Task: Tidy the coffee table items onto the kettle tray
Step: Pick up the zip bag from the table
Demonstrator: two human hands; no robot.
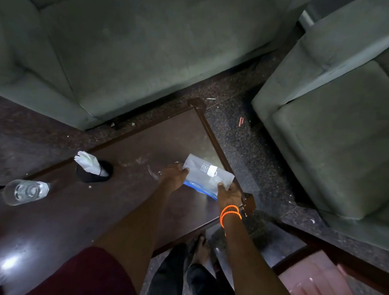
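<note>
**Packet held in both hands over the coffee table corner**

Packet (206,176), grey-white and flat with a white label patch and a blue edge showing beneath it, sits low over the right end of the dark wooden coffee table (123,195), close to its right rim. Nearest the camera, a dark red sleeve (85,277) covers the left upper arm, and dark trousers and a foot show below the table edge. The right hand (229,194), with orange bands (230,213) around its wrist, pinches the packet's near right corner, thumb on top. The left hand (174,176) grips the packet's left edge, fingers curled around it. Whether the packet rests on the table or is lifted just clear of it cannot be told.

Further left on the table, a clear glass (25,192) lies on its side near the left edge. Beyond it stands a black holder (94,172) with white tissue (87,161) sticking out of the top, well apart from the packet. Crumbs and smears mark the tabletop between them.

Past the table, a grey-green sofa (127,42) fills the far side, and a matching armchair (339,123) stands to the right on the dark speckled floor (241,136).
</note>
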